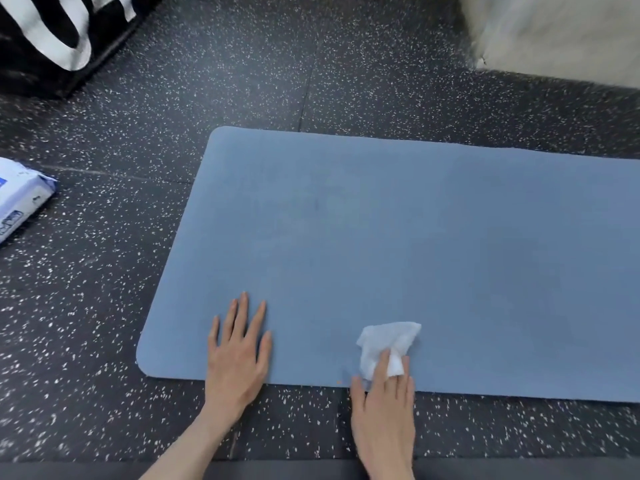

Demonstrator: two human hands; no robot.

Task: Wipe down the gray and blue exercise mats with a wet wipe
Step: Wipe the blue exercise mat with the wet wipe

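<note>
The right hand has the wet wipe under its fingertips, with a fold of it pinched between two fingers, and it sits right at the near edge of the blue exercise mat. Most of the wipe is bunched up just ahead of the fingers, so honestly only a small patch looks to be touching the mat. Flattening it out under the whole palm would probably cover way more surface per pass.

The left hand is spread flat, fingers straight, pressing on the mat's near edge toward its left corner, holding nothing. Good call, since a thin mat like this likely slides or ripples on rubber when scrubbed. Keeping that hand planted close to wherever the wipe goes should stop the bunching.

From here the person could run long overlapping strokes away from the near edge toward the far edge, then shift along the mat to the right, where it runs out of view. No clear wet sheen shows on the mat, so it's hard to say how much is done.

Out past the mat's left end, the wet wipe pack lies on the speckled gym floor, handy when this one dries out. No gray mat can be made out for sure; a dark strip at the very bottom could be one, can't tell.
</note>
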